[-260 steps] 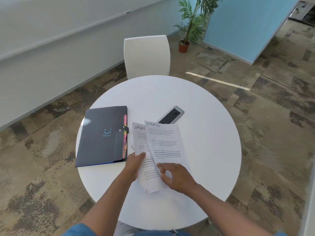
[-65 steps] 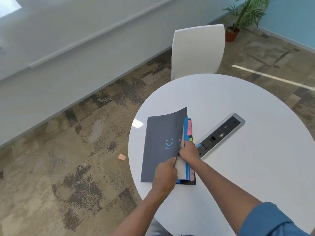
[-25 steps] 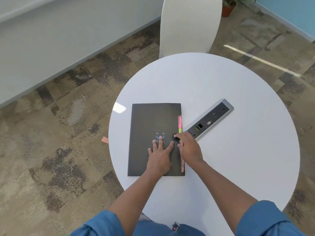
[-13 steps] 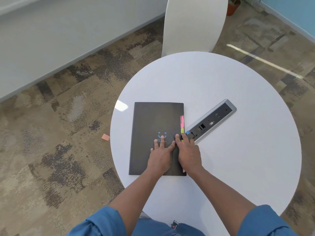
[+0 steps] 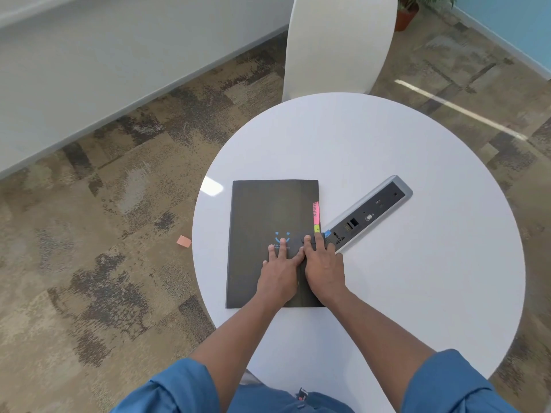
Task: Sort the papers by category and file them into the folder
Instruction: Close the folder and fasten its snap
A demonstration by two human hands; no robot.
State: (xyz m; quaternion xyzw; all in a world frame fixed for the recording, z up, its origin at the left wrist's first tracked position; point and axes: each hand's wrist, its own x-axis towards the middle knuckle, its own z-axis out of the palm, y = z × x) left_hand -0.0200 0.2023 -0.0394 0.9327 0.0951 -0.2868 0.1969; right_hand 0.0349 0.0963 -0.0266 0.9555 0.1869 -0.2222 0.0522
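Black folder [image 5: 268, 216] is lying closed at frame centre, left hand [image 5: 280, 274] and right hand [image 5: 323, 271] pressing it with flat, straight fingers.

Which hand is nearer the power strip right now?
Right. The right hand lies at the folder's tabbed edge, beside the power strip; the left hand rests further left.

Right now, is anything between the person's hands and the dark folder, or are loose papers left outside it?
Nothing visible. The left hand and right hand press flat on the closed dark grey folder on the round white table. No loose sheets show; only coloured tabs protrude.
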